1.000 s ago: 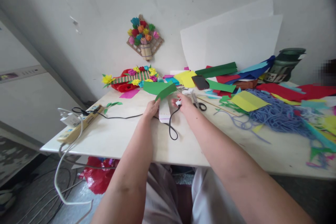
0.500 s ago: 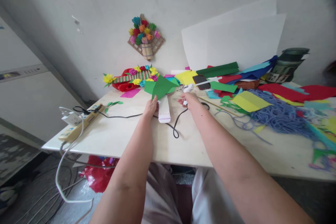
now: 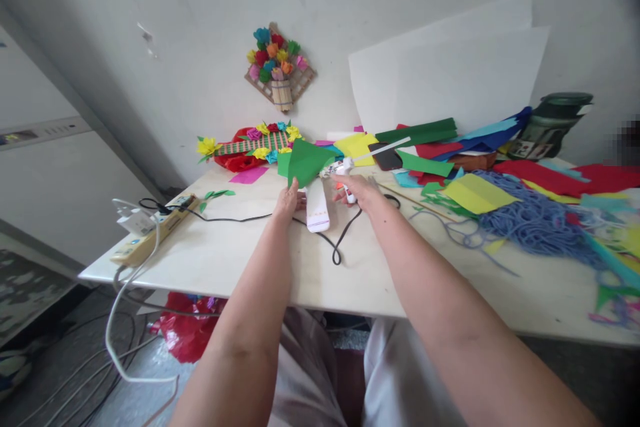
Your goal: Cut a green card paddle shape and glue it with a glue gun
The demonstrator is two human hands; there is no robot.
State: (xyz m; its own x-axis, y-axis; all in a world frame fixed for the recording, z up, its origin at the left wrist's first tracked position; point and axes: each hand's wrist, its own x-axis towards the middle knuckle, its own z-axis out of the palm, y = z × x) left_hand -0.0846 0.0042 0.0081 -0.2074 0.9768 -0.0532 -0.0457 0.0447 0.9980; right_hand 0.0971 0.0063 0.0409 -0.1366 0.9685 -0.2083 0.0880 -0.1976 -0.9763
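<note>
My left hand point(image 3: 289, 202) is closed on the lower edge of a folded green paper point(image 3: 309, 161), which stands up above the table. My right hand point(image 3: 357, 191) is wrapped round a white hot glue gun point(image 3: 349, 195). A long white glue stick point(image 3: 383, 150) sticks out of its back, up and to the right. The gun's front points left, close to the green paper; whether it touches cannot be made out. Between my hands lies a white strip-shaped piece point(image 3: 318, 210) with a purple line near its front end. A black cord point(image 3: 341, 240) loops on the table beside it.
A power strip point(image 3: 150, 233) with plugs lies at the table's left edge. Paper-flower decoration point(image 3: 255, 143) rests at the back left. Blue yarn point(image 3: 525, 217), coloured paper point(image 3: 480, 193), a phone point(image 3: 386, 157) and a dark jar point(image 3: 555, 123) crowd the right.
My right hand has shifted slightly left with the glue gun, bringing its front closer to the green paper. The green paper has tilted a little in my left hand.
</note>
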